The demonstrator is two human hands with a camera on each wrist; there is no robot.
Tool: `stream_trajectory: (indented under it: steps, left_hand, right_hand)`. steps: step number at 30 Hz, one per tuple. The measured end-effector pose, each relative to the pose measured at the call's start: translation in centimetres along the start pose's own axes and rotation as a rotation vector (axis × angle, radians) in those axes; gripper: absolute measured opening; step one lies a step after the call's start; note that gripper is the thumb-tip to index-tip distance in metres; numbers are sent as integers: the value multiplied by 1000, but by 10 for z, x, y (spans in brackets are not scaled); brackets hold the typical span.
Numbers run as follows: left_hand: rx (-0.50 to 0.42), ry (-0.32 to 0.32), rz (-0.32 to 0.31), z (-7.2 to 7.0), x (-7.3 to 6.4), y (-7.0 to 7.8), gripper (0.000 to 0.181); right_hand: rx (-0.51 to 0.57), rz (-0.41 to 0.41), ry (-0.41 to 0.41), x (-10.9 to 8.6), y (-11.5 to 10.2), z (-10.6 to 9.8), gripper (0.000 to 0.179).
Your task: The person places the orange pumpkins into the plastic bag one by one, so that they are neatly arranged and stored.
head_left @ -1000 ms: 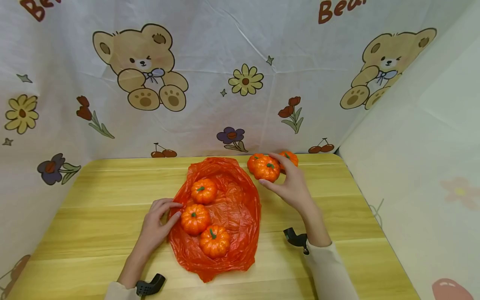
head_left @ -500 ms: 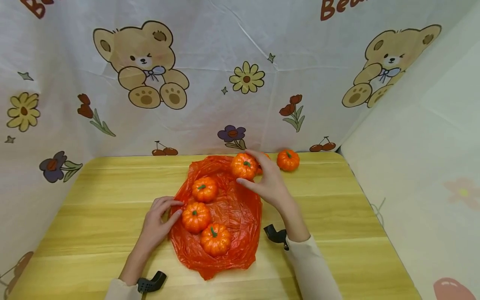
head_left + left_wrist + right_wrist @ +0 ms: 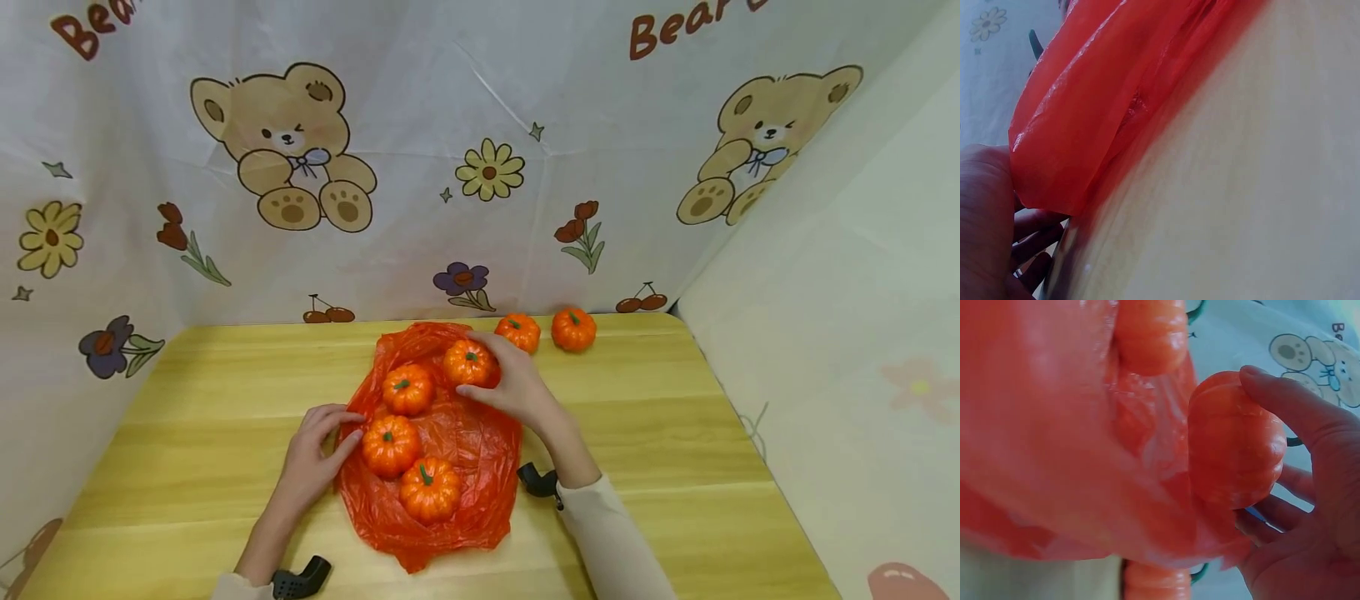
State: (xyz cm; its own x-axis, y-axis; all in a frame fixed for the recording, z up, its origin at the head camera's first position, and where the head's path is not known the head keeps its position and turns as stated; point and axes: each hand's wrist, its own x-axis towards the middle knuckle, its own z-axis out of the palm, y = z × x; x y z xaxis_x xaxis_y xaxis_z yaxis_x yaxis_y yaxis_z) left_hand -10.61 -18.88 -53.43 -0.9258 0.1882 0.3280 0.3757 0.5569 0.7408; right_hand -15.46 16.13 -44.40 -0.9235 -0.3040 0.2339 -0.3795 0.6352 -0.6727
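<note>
I see the held pumpkin [image 3: 468, 363] over the far end of the orange bag [image 3: 480, 442], my right hand [image 3: 516, 390] clamped round it with curled fingers. Three pumpkins [image 3: 389, 444] lie in the bag, mid-worktop. My left hand [image 3: 311, 454] pinches the bag's left edge. Two loose pumpkins [image 3: 573, 328] sit by the worktop's [image 3: 675, 433] far edge, towards the right corner.

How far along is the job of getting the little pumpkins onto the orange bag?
Done: three pumpkins lie on the orange bag. In hand: the right hand grips a fourth pumpkin over the bag's far edge, while the left hand holds the bag's left rim. Left: two pumpkins on the table by the back wall.
</note>
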Motion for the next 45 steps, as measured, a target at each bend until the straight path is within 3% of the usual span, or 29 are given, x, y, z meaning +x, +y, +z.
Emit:
stream_trajectory:
  steps: [13, 18, 22, 27, 32, 39, 45]
  left_hand:
    - [-5, 24, 25, 0, -3, 0, 19]
    - [-7, 20, 29, 2, -2, 0, 19]
    - [-4, 16, 23, 3, -2, 0, 19]
    - [-1, 21, 16, 1, -3, 1, 19]
    - [-1, 20, 15, 0, -4, 1, 19]
    - [-1, 26, 17, 1, -4, 1, 20]
    - [-9, 25, 23, 1, -3, 2, 20]
  right_hand:
    - [2, 52, -86, -2, 19, 25, 80]
    - [-24, 41, -98, -6, 23, 28, 79]
    - [38, 41, -83, -9, 26, 24, 83]
    - [194, 44, 14, -10, 30, 12, 78]
    - [260, 41, 122, -13, 38, -3, 70]
    - [288, 23, 297, -16, 54, -31, 59]
    - [287, 71, 463, -22, 78, -55, 60]
